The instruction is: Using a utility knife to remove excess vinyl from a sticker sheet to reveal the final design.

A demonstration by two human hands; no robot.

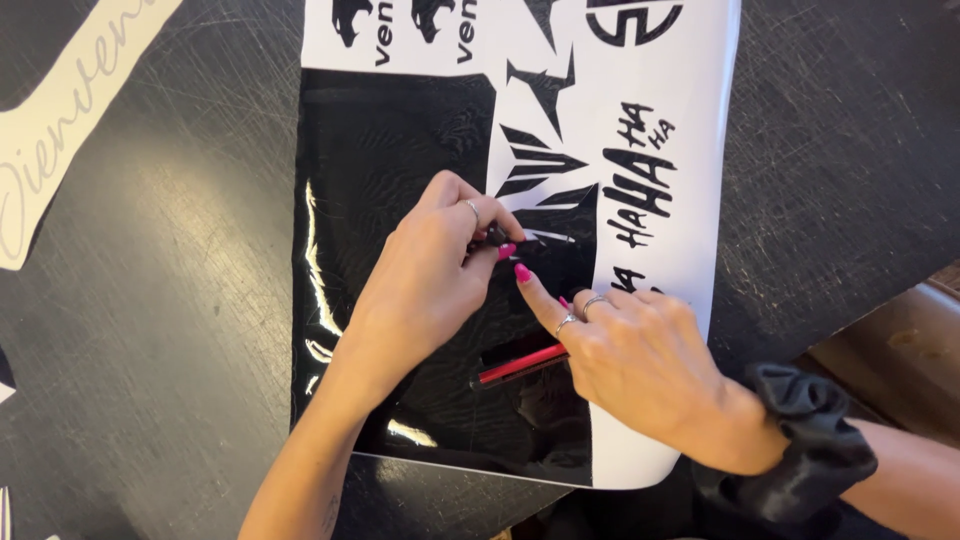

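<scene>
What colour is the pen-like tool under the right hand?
Red with a black end, seen in the head view.
</scene>
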